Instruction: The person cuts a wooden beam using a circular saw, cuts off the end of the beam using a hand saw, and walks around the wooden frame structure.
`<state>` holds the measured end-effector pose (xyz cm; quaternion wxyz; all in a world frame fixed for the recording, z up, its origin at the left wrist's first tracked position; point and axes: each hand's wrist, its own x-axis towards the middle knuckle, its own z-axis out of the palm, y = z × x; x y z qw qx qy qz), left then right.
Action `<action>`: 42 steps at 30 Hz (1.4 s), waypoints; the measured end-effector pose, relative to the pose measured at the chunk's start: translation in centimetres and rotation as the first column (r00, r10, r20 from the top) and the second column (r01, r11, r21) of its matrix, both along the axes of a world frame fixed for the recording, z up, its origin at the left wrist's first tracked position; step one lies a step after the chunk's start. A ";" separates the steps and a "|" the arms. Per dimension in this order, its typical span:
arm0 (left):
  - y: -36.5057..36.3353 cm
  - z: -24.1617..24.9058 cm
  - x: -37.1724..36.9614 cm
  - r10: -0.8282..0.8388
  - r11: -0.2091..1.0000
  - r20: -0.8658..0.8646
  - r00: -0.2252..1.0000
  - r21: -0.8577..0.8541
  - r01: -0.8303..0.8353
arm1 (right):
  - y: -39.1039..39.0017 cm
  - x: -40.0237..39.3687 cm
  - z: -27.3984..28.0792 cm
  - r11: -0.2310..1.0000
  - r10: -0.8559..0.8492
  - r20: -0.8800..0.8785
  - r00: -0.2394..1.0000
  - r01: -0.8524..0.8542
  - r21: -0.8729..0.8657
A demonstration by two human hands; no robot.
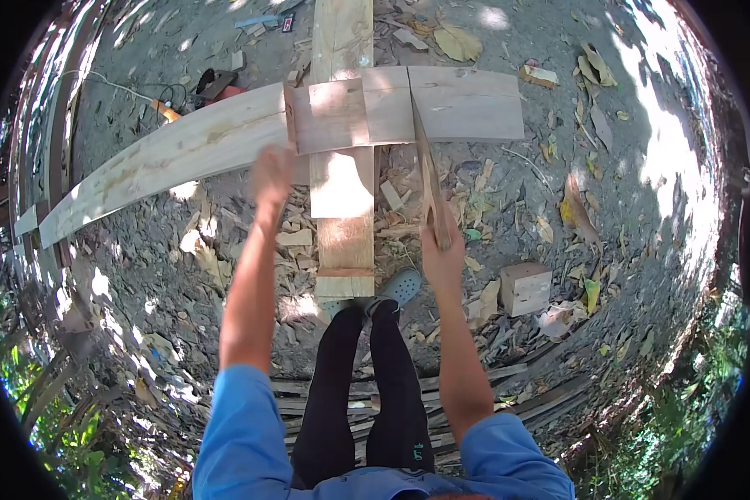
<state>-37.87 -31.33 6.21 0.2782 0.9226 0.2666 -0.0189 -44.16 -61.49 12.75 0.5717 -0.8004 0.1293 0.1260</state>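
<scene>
A long pale curved plank (167, 154) lies across an upright plank (342, 192) on the ground, and the two cross at a notched joint (350, 112). My right hand (442, 254) grips the lower end of a long, narrow wooden-handled tool (429, 179). The tool's far tip sits at a cut line (411, 100) in the long plank, just right of the joint. My left hand (272, 173) is blurred and lies at the lower edge of the long plank, just left of the joint. Its fingers cannot be made out.
My foot in a blue-grey clog (400, 287) stands beside the upright plank's near end. A small wooden block (525, 287) sits at the right. A dark tool with a cable (215, 83) lies beyond the long plank. Chips and dry leaves cover the dirt, with slats (325, 400) behind me.
</scene>
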 end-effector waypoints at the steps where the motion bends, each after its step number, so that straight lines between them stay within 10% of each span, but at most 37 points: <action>1: -4.3 0.8 -3.4 -0.030 0.932 0.203 0.979 -0.348 0.101 | -0.2 -2.3 1.0 0.999 -0.045 -0.035 0.998 0.046 0.021; 3: -13.8 3.0 -10.0 -0.011 0.697 0.054 0.998 -0.715 0.047 | -0.2 -3.0 1.0 0.996 -0.081 -0.051 0.995 0.084 0.041; 7: -22.8 6.3 -9.9 0.087 0.579 0.164 0.983 -0.811 0.084 | 0.0 0.2 -2.2 0.993 -0.046 -0.052 0.998 0.051 0.110; 10: -22.9 5.5 -5.5 -0.001 0.420 -0.109 0.994 -0.902 -0.099 | -0.7 0.0 -6.4 0.965 -0.082 -0.069 0.994 0.096 0.245; 16: -25.2 8.6 -13.8 0.080 0.673 0.043 0.996 -0.739 -0.022 | -0.5 -5.8 -2.6 0.997 -0.034 0.060 0.998 0.038 -0.069; 20: -25.2 3.8 -9.9 0.007 0.653 0.088 0.996 -0.755 0.062 | 0.8 -4.6 -5.4 0.562 -0.427 -0.283 0.859 0.497 0.661; 22: -23.3 0.5 -3.5 -0.004 0.663 -0.013 1.000 -0.749 -0.007 | 0.0 1.5 -11.1 0.987 0.017 -0.051 0.999 -0.009 0.164; 25: -23.5 -1.5 -2.9 0.005 0.754 0.213 0.977 -0.643 0.136 | -0.7 2.6 -13.5 0.970 0.054 0.046 0.997 -0.063 0.235; 27: -24.8 2.6 -7.9 -0.047 0.632 -0.020 0.999 -0.775 0.014 | -1.6 -3.1 -7.7 0.994 0.046 0.075 0.996 -0.053 0.097; 29: -26.5 5.3 -15.3 -0.090 0.677 -0.027 0.996 -0.735 0.041 | -2.2 -8.2 -5.7 0.796 -0.209 -0.317 0.925 0.350 0.494; 37: -22.7 -3.3 -1.1 -0.029 0.677 0.150 0.988 -0.724 0.130 | 0.1 3.7 -14.6 0.987 0.002 0.122 0.992 -0.021 0.157; 42: -26.5 4.7 -14.8 -0.098 0.740 -0.054 0.994 -0.671 0.037 | -1.8 -7.8 -6.3 0.962 -0.159 -0.109 0.981 0.179 0.207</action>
